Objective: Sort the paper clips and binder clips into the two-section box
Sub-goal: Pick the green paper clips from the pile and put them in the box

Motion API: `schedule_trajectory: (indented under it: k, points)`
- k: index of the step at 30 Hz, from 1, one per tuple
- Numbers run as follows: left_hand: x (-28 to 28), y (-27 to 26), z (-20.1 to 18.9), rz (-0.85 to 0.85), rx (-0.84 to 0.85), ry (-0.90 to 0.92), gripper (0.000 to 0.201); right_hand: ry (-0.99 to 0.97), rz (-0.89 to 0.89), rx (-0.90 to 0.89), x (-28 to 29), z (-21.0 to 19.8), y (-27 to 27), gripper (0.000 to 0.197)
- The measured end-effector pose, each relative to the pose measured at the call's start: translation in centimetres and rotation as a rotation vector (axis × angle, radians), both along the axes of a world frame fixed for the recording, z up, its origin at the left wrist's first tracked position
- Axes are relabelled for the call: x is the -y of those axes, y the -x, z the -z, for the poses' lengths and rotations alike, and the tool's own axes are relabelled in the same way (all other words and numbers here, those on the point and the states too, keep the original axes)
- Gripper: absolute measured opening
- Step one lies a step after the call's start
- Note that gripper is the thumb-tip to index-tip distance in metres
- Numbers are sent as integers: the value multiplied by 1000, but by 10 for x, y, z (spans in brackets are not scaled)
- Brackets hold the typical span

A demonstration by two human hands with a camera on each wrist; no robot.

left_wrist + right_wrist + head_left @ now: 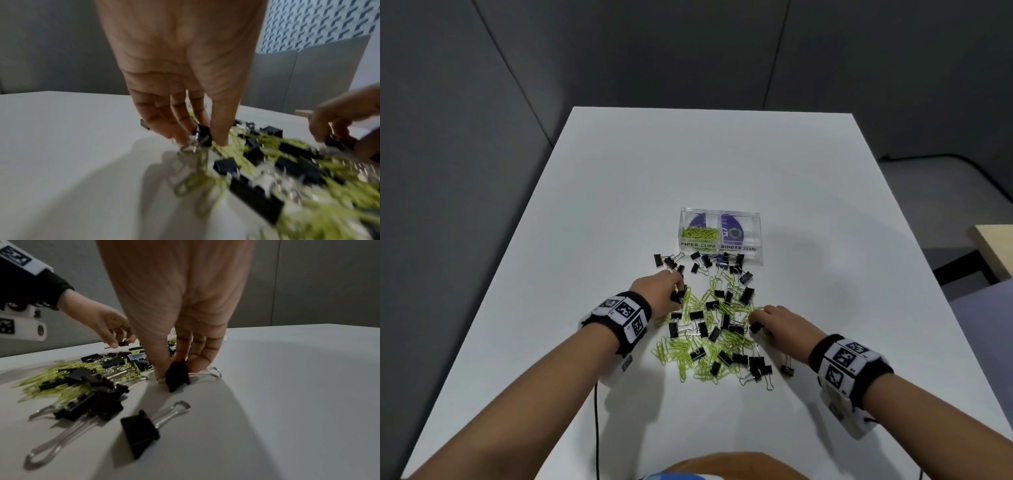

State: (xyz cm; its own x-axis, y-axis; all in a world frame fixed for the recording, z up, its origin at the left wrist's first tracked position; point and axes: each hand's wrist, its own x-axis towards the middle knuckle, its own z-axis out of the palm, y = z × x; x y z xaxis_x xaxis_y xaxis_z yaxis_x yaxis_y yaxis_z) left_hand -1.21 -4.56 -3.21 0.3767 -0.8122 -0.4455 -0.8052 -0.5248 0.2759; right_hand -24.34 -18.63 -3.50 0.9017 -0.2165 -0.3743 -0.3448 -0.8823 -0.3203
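A clear two-section box [720, 236] stands on the white table [619, 205], labelled paper clips on the left and binder clips on the right. Green paper clips [700, 232] lie in its left section. Before it spreads a mixed pile of green paper clips [678, 346] and black binder clips [697, 353]. My left hand [664, 291] pinches a black binder clip [203, 134] at the pile's left edge. At the pile's right edge my right hand [774, 325] pinches another black binder clip [177, 376] against the table.
More binder clips [703, 262] lie scattered just in front of the box. One binder clip [787, 368] lies alone right of the pile, near my right wrist. A black cable [596, 428] runs down from my left wrist. Grey walls surround the table.
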Motion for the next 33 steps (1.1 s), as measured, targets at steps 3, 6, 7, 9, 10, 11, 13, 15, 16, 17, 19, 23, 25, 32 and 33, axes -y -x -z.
schedule_trajectory:
  k: [3, 6, 7, 9, 10, 11, 13, 15, 16, 17, 19, 23, 25, 32, 33]
  points:
    - [6, -10, -11, 27, -89, -51, 35, -43, -7, -24, 0, -2, -1, 21]
    - [12, -23, -17, 5, -83, -19, 32, -135, 71, -57, 2, -2, -1, 18]
    - [15, -27, -16, -30, -61, 21, 30, -155, 90, -74, 4, -2, -1, 17]
    - [19, -33, -13, -106, -28, 85, 27, -169, 89, -105, 8, -3, -2, 11]
    - [22, -35, -12, -132, -24, 104, 27, -191, 90, -115, 10, -4, -2, 7]
    - [24, -35, -11, -146, -26, 118, 27, -229, 104, -124, 13, -6, -3, 12]
    - [28, -34, -7, -149, -30, 156, 30, -283, 132, -131, 21, -8, -6, 22]
    - [28, -30, -6, -115, 4, 194, 34, -252, 152, -102, 29, -15, -13, 21]
    - [28, -28, -5, -82, 23, 202, 34, -242, 173, -71, 34, -18, -19, 19]
    - [27, -25, -5, -34, 34, 202, 34, -240, 208, -33, 39, -22, -25, 17]
    - [25, -19, -4, 88, 26, 158, 35, -237, 283, 61, 48, -28, -40, 15]
    - [20, -13, 4, 213, 56, 20, 43, -168, 373, 169, 59, -32, -67, 8]
    - [18, -11, 7, 197, 70, 25, 41, -161, 409, 158, 56, -29, -77, 6]
    - [22, -2, 8, 210, 156, 37, 36, -260, 451, 281, 39, -18, -66, 36]
    - [23, -2, 6, 213, 157, 35, 36, -216, 388, 264, 38, -20, -59, 32]
